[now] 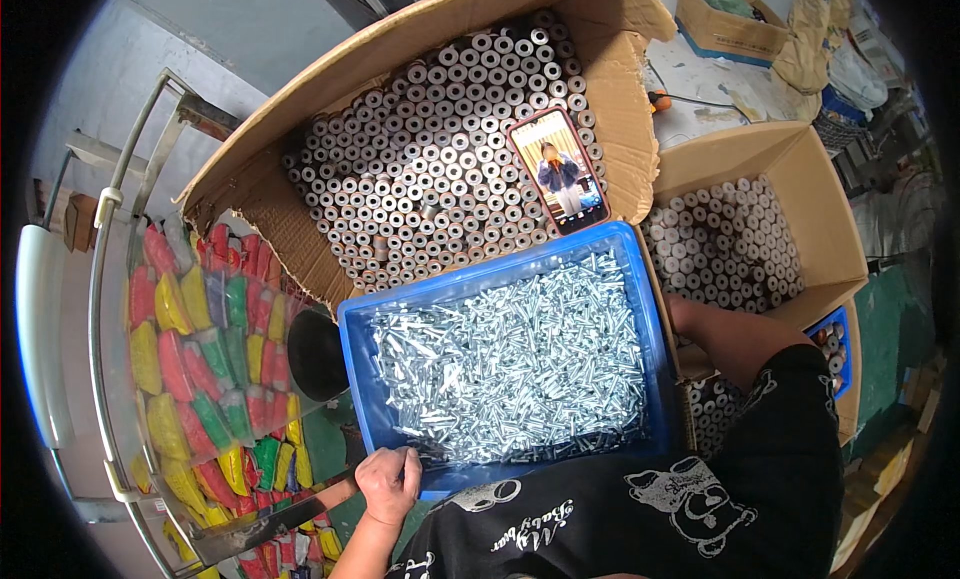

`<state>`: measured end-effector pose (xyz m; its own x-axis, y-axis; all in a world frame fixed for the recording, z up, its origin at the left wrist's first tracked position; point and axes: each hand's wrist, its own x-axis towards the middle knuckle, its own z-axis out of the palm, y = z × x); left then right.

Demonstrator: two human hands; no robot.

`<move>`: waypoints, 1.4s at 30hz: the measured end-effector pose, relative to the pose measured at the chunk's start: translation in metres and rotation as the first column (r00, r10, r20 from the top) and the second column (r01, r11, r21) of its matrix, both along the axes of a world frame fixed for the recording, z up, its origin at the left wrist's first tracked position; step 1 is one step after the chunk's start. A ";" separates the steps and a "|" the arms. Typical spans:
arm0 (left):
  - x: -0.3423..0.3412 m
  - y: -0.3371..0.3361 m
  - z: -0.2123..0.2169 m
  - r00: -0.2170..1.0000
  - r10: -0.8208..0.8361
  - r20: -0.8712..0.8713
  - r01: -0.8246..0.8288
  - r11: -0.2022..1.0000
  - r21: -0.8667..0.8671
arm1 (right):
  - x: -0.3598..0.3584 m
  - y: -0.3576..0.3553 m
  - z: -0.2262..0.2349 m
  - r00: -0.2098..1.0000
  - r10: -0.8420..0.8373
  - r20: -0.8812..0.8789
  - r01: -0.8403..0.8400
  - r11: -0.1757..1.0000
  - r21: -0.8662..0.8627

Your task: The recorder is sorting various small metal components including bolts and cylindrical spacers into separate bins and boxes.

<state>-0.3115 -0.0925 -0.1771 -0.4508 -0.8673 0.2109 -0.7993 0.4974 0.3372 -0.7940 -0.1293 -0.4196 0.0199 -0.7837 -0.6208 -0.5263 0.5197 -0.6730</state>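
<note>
A: How is the scene lit?
B: Evenly and brightly from above; the bolts [510, 364] in the centre glint, and shadows stay soft.

A: And the picture quality?
B: Sharp at the centre; straight edges bow toward a black circular rim, and the frame's right side darkens.

1. Blue bin [352, 359] is full of silver bolts [510, 364]; open from above, nothing over it.
2. Left hand [390, 484] grips the bin's near rim, blocking that corner.
3. Big cardboard box [250, 194] packed with metal sleeves [420, 169] sits tight behind the bin; no gap between them.
4. Phone [558, 169] lies on the sleeves near the bin's far right corner.
5. Right forearm [725, 334] fills the slot between the bin and the second cardboard box [800, 174].
6. Left of the bin: black round object [315, 354] and a wire rack of coloured packets [205, 359] close that side.
</note>
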 end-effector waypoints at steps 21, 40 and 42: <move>0.002 -0.004 -0.007 0.999 -0.026 0.048 0.025 0.999 0.022 | -0.019 -0.001 0.000 0.986 -0.125 0.108 0.119 0.991 0.068; 0.007 0.006 -0.004 0.994 -0.007 0.111 0.003 1.000 0.029 | -0.092 -0.087 -0.017 0.748 -0.129 -0.651 -0.018 0.977 -0.214; 0.009 0.007 -0.003 0.993 0.014 0.121 -0.018 1.000 0.026 | -0.084 -0.094 -0.026 0.748 -0.106 -0.655 -0.041 0.978 -0.204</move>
